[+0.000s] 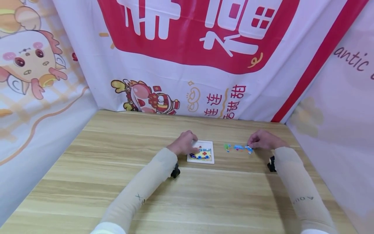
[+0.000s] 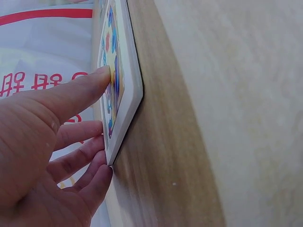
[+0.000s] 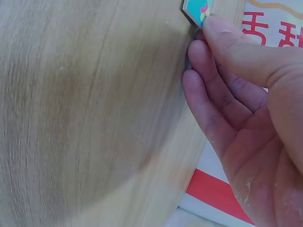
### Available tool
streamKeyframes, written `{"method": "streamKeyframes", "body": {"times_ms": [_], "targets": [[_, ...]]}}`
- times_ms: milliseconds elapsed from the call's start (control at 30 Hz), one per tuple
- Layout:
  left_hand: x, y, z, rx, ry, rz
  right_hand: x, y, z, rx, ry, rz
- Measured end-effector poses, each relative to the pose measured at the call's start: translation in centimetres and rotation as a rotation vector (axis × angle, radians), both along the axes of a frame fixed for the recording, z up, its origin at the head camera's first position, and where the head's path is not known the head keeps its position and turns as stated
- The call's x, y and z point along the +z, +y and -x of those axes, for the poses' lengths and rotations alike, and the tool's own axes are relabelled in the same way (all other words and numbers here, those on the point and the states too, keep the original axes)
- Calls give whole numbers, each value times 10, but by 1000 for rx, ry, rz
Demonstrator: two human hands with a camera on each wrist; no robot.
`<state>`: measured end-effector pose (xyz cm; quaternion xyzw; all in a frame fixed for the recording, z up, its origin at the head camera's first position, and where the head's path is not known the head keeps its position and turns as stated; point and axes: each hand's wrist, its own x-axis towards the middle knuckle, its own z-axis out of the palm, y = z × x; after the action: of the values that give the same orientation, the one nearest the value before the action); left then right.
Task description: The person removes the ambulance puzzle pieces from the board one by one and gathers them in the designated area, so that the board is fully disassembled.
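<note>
A white-framed jigsaw puzzle board (image 1: 212, 152) lies flat on the table, its picture showing a yellow vehicle with blue wheels and a red cross. My left hand (image 1: 184, 143) holds the board at its left side. In the left wrist view the thumb (image 2: 102, 78) presses on the picture while the other fingers bend against the frame's edge. To the right, my right hand (image 1: 264, 139) pinches a teal puzzle piece (image 3: 196, 8) with a pink and yellow print at its corner, the thumb on top. The index fingertip is mostly hidden behind that thumb.
Several loose pieces, including a green piece (image 1: 227, 147) and a blue piece (image 1: 238, 147), lie between the board and my right hand. A wood-grain table (image 1: 210, 198) spreads under both arms. Printed cloth (image 1: 163, 74) hangs at the table's back and sides.
</note>
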<state>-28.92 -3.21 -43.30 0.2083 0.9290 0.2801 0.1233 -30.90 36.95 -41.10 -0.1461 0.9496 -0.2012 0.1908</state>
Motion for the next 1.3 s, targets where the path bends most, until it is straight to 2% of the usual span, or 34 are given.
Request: {"method": "streamKeyframes", "body": {"times_ms": [233, 433, 600, 700, 800, 933, 1100, 1300], "targets": [[0, 0, -1, -39, 45, 20, -2, 1, -4, 54, 51, 27], [0, -1, -1, -53, 55, 20, 0, 2, -5, 40, 58, 9], [-3, -2, 0, -57, 45, 36, 12, -6, -8, 24, 73, -22], [-4, -2, 1, -56, 43, 30, 30, -22, -9, 19, 64, -44], [-5, -2, 1, -57, 46, 17, 45, -44, -8, 77, 64, -65], [-6, -12, 3, -76, 68, 17, 52, -81, -6, 165, 71, -91], [-5, -26, 0, -97, 78, 18, 43, -124, -8, 216, 66, -60], [-5, -39, -7, -125, 92, 50, 20, -173, -9, 283, 66, 45]]}}
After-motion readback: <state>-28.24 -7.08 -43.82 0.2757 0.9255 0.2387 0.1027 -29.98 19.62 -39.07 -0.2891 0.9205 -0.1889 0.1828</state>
